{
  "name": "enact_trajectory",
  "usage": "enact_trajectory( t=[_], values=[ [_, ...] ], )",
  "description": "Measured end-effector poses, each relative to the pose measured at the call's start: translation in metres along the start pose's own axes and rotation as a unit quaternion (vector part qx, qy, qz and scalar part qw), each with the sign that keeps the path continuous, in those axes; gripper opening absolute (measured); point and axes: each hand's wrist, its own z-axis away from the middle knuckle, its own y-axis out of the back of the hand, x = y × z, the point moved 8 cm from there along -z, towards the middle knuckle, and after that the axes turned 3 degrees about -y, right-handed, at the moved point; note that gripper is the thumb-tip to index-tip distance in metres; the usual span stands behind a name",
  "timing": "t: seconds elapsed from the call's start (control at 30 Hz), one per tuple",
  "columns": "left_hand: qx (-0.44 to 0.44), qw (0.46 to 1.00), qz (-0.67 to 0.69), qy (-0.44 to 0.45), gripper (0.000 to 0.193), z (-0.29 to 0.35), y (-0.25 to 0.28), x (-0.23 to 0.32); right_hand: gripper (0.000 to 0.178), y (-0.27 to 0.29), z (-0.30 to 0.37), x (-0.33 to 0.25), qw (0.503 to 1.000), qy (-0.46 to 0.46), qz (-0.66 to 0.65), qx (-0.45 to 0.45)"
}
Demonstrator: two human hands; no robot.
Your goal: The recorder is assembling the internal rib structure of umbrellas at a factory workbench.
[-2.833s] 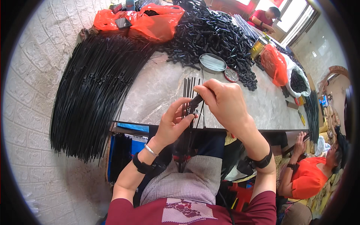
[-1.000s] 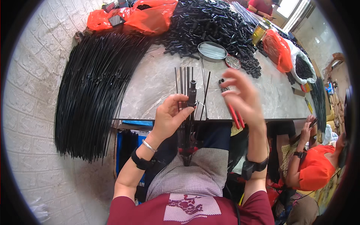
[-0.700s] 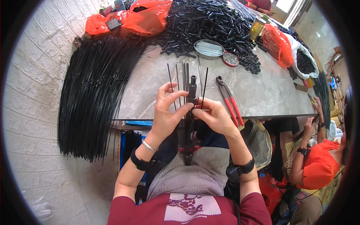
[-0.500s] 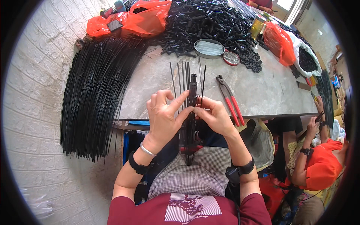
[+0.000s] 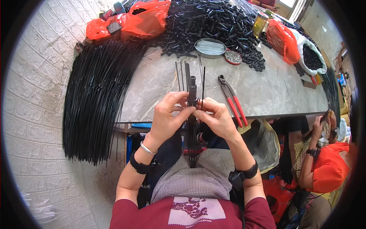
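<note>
Black rods [image 5: 188, 74] partly hidden by fingers [image 5: 176, 96], black pile [image 5: 213, 26] cut by upper edge, silvery bits [image 5: 233, 57] too small to tell

We count one left hand [image 5: 167, 114] and one right hand [image 5: 219, 118], with one upright black fitting [image 5: 193, 91] between them. On the one table [image 5: 263, 87] we find one pair of red-handled pliers [image 5: 238, 107], one oval tin [image 5: 210, 57] and one red-rimmed dish [image 5: 232, 64]. On the two forearms we see two black bands [image 5: 249, 170] and one silver bangle [image 5: 148, 148]. The heaped black fittings [image 5: 217, 26] and bundled rods [image 5: 99, 99] defeat our count.
</note>
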Motion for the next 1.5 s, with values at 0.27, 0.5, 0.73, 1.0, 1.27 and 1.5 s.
enact_trajectory(
  t=[0.27,0.5,0.73,1.0,1.27,1.5],
  values=[
    [-0.022,0.999,0.007,0.045,0.037,0.000,0.005,-0.002,0.034,-0.005,-0.001,0.000,0.999,-0.012,-0.035,0.010],
    [-0.044,0.995,0.074,0.047,0.039,0.002,0.006,-0.005,0.023,-0.004,-0.001,0.003,0.997,-0.015,-0.074,0.022],
    [-0.041,0.985,0.161,0.056,0.036,0.004,0.004,-0.012,0.015,-0.006,0.002,0.003,0.997,-0.028,-0.065,0.013],
    [-0.085,0.972,0.184,0.116,0.036,0.006,-0.003,-0.014,0.014,-0.004,0.003,-0.005,0.991,-0.014,-0.126,0.047],
    [-0.073,0.975,0.187,0.096,0.037,0.007,-0.005,-0.012,0.014,-0.002,0.006,-0.007,0.990,-0.002,-0.121,0.077],
    [-0.044,0.978,0.179,0.097,0.036,0.008,-0.007,-0.012,0.013,0.001,0.008,-0.010,0.988,0.002,-0.111,0.104]
  ],
)
